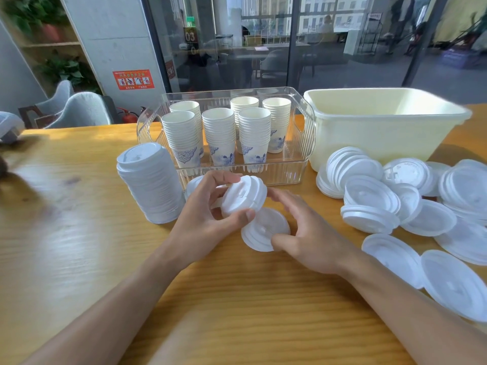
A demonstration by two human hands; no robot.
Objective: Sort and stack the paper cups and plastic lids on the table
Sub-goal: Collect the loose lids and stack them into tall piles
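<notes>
While curled: fingers (224, 180) round lids (243, 197) (stacked)

loose lids (453, 283) cut by right edge; far-left object (9, 127) blurred

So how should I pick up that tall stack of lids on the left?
Probably low down, near the bottom of the tall lid stack, with both hands wrapped round its sides. It leans a little and the lids are only nested, so lifting from the top might take off just a few. Come from the front: the clear bin stands close behind it.
</notes>
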